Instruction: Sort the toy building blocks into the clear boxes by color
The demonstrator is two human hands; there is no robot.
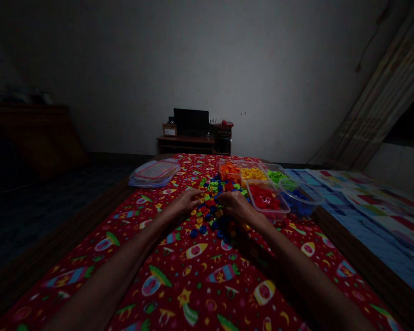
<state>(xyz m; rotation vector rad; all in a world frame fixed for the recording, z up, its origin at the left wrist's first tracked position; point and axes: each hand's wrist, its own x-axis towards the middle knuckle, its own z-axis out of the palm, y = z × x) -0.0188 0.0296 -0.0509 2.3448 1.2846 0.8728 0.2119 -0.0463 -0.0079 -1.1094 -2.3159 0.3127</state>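
Head view: my left hand [186, 200] and right hand [237, 206] flank mixed blocks [212, 202] on cloth [200, 271], fingers curled over pile; whether anything is held, cannot tell in dimness. 1-colour boxes [267, 204] near right hand, within reach.

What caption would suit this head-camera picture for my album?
Left hand and right hand on a pile of coloured blocks, red patterned cloth beneath, sorted tubs alongside.

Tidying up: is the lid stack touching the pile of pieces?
Apart. Head view shows patterned cloth between the lid stack and the pile of pieces.
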